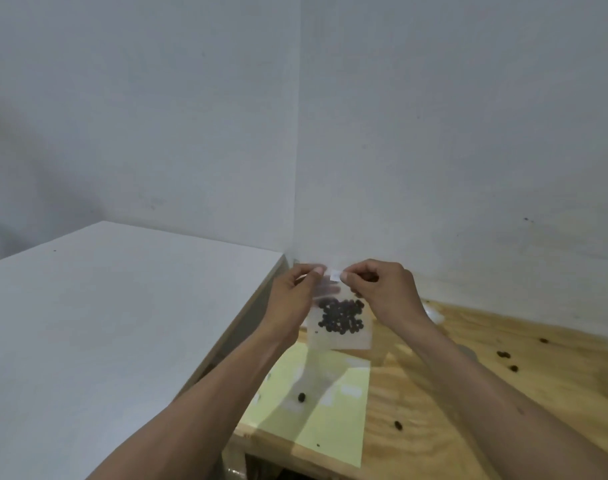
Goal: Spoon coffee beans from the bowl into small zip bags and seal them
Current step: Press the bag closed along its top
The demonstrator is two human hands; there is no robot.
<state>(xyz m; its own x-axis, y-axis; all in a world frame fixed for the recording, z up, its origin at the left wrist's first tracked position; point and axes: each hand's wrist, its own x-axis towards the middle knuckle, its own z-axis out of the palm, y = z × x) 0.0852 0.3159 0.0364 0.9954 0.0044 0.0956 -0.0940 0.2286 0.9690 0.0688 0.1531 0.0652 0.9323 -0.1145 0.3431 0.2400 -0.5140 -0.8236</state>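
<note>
Presently one small clear zip bag [340,323], dark coffee beans [341,316] clustered inside, hangs above the wooden table [434,393], its top pinched by left hand [295,292] and right hand [382,289]; five stray beans [301,397] lie below.

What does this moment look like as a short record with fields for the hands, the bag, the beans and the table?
left hand: pinches the bag's top edge
right hand: pinches the same top edge
zip bag: clear, held up above the table
coffee beans: dark cluster inside the bag
seal: cannot tell if closed
loose beans: several scattered on the table
wooden table: bears a yellow sheet
bowl and spoon: not in view
</note>
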